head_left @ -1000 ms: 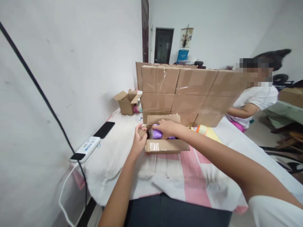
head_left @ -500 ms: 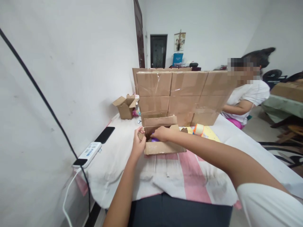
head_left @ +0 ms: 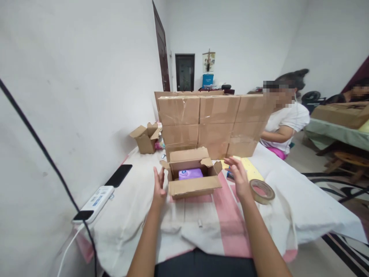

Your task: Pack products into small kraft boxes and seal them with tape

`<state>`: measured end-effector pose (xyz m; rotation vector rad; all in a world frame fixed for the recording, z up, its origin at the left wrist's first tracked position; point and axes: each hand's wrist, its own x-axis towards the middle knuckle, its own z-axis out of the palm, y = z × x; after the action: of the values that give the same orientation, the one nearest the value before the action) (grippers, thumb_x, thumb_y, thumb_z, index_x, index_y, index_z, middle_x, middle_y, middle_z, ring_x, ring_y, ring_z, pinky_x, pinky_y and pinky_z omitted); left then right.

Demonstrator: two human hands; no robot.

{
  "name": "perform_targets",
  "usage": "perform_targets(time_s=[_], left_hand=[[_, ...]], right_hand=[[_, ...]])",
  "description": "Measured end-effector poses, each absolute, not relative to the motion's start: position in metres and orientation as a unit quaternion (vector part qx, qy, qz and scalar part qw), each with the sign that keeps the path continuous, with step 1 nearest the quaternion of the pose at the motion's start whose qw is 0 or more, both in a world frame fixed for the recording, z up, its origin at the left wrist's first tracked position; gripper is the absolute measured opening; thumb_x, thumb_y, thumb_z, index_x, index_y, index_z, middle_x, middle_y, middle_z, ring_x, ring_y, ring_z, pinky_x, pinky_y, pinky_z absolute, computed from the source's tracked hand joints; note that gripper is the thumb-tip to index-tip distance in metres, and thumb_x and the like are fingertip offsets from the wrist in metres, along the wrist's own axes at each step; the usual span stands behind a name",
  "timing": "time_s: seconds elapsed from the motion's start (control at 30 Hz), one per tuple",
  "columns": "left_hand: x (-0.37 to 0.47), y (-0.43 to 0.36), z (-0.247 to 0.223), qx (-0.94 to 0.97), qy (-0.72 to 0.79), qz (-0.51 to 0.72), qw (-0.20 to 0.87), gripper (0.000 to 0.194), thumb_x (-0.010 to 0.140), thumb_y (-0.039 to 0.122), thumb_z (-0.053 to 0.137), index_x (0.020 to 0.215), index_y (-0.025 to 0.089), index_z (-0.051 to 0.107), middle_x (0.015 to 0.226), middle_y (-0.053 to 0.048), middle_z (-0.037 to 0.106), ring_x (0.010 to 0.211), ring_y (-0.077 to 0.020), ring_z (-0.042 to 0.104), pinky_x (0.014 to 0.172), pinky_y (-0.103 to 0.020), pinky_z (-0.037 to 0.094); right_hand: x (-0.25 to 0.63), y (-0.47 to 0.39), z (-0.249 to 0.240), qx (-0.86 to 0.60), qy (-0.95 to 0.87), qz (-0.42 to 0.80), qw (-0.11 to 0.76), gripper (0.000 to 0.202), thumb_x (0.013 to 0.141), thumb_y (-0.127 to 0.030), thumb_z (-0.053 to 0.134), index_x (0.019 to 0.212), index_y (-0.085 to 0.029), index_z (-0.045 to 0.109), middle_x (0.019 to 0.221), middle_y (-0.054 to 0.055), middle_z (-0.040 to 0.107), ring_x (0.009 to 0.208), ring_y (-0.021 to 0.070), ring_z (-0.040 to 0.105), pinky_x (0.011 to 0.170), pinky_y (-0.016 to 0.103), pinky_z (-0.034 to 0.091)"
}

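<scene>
Both hands have left the open box (head_left: 192,181) on the cloth-covered table (head_left: 135,200).

No readable text; print on the purple packet (head_left: 190,174) is blurred

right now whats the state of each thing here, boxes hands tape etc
open box: flaps up, purple pack lying flat inside
left hand: open, empty, beside the box's left flap
right hand: open, empty, fingers spread, right of the box
tape roll: lying flat on the cloth
stacked boxes: shut, taped
small box: open, by the wall
phone: screen dark, face up
</scene>
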<state>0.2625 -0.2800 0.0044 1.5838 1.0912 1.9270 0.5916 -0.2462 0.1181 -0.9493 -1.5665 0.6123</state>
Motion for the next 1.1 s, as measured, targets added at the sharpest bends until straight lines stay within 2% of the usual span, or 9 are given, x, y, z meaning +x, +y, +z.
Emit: perform_targets(time_s=[0.07, 0.17, 0.33, 0.43, 0.6, 0.7, 0.8, 0.97, 1.1], left_hand=[[0.264, -0.281, 0.008, 0.600, 0.388, 0.659, 0.236, 0.128, 0.054, 0.096, 0.053, 0.159, 0.032, 0.020, 0.162, -0.015, 0.034, 0.149, -0.0379, 0.030, 0.122, -0.055, 0.026], [0.268, -0.283, 0.015, 0.641, 0.389, 0.631, 0.201, 0.129, 0.042, 0.091, 0.067, 0.151, 0.026, 0.043, 0.159, -0.018, 0.037, 0.150, -0.0428, 0.024, 0.124, -0.057, 0.016], [0.264, -0.285, 0.018, 0.694, 0.386, 0.591, 0.142, 0.135, 0.043, 0.086, 0.073, 0.156, 0.028, 0.030, 0.159, -0.020, 0.035, 0.149, -0.0443, 0.027, 0.122, -0.062, 0.017], [0.261, -0.285, 0.019, 0.714, 0.404, 0.564, 0.096, 0.127, 0.044, 0.082, 0.078, 0.152, 0.028, 0.040, 0.154, -0.018, 0.044, 0.148, -0.0436, 0.030, 0.121, -0.061, 0.021], [0.281, -0.287, 0.025, 0.641, 0.460, 0.605, 0.108, 0.061, 0.089, 0.060, 0.059, 0.141, 0.029, 0.056, 0.151, -0.010, 0.051, 0.147, -0.0321, 0.036, 0.122, -0.053, 0.028], [0.299, -0.287, 0.027, 0.538, 0.490, 0.666, 0.163, 0.055, 0.095, 0.050, 0.052, 0.146, 0.029, 0.049, 0.154, -0.006, 0.049, 0.146, -0.0277, 0.039, 0.123, -0.046, 0.029], [0.308, -0.286, 0.032, 0.489, 0.496, 0.685, 0.212, 0.057, 0.096, 0.041, 0.050, 0.152, 0.029, 0.040, 0.159, -0.003, 0.041, 0.150, -0.0242, 0.032, 0.125, -0.040, 0.026], [0.311, -0.288, 0.047, 0.423, 0.489, 0.694, 0.316, 0.067, 0.090, 0.029, 0.052, 0.155, 0.026, 0.034, 0.165, 0.000, 0.029, 0.152, -0.0228, 0.027, 0.124, -0.035, 0.027], [0.313, -0.290, 0.053, 0.398, 0.479, 0.692, 0.364, 0.074, 0.087, 0.026, 0.050, 0.157, 0.023, 0.029, 0.164, -0.003, 0.032, 0.150, -0.0244, 0.033, 0.122, -0.037, 0.031]], right_hand=[[0.590, -0.241, 0.095, -0.393, -0.682, 0.318, 0.529, 0.053, 0.102, -0.050, 0.024, 0.144, -0.024, 0.043, 0.147, 0.017, 0.053, 0.135, 0.0292, 0.051, 0.102, 0.052, 0.050], [0.577, -0.232, 0.083, -0.368, -0.732, 0.330, 0.469, 0.057, 0.102, -0.055, 0.020, 0.137, -0.026, 0.055, 0.147, 0.011, 0.054, 0.139, 0.0267, 0.048, 0.114, 0.053, 0.039], [0.572, -0.231, 0.086, -0.352, -0.780, 0.259, 0.447, 0.068, 0.101, -0.060, 0.013, 0.116, -0.025, 0.069, 0.142, 0.009, 0.056, 0.137, 0.0265, 0.048, 0.120, 0.051, 0.029], [0.577, -0.236, 0.082, -0.338, -0.780, 0.263, 0.456, 0.067, 0.102, -0.054, 0.009, 0.122, -0.024, 0.065, 0.144, 0.010, 0.053, 0.138, 0.0258, 0.046, 0.120, 0.049, 0.029], [0.575, -0.244, 0.067, -0.326, -0.791, 0.236, 0.462, 0.068, 0.100, -0.055, 0.007, 0.151, -0.020, 0.036, 0.147, 0.015, 0.047, 0.139, 0.0288, 0.043, 0.116, 0.048, 0.034], [0.568, -0.245, 0.061, -0.384, -0.774, 0.219, 0.453, 0.076, 0.098, -0.057, 0.020, 0.160, -0.018, 0.001, 0.145, 0.018, 0.046, 0.127, 0.0292, 0.052, 0.106, 0.046, 0.045], [0.562, -0.241, 0.059, -0.411, -0.735, 0.232, 0.487, 0.093, 0.093, -0.056, 0.042, 0.159, -0.023, -0.014, 0.150, 0.016, 0.039, 0.123, 0.0266, 0.054, 0.103, 0.044, 0.047], [0.554, -0.209, 0.069, -0.336, -0.623, 0.425, 0.564, 0.094, 0.079, -0.044, 0.063, 0.159, -0.031, 0.017, 0.165, 0.008, 0.023, 0.142, 0.0286, 0.038, 0.112, 0.046, 0.037], [0.547, -0.183, 0.086, -0.264, -0.495, 0.575, 0.596, 0.076, 0.076, -0.043, 0.065, 0.146, -0.027, 0.043, 0.148, 0.010, 0.053, 0.131, 0.0294, 0.053, 0.104, 0.045, 0.044]])
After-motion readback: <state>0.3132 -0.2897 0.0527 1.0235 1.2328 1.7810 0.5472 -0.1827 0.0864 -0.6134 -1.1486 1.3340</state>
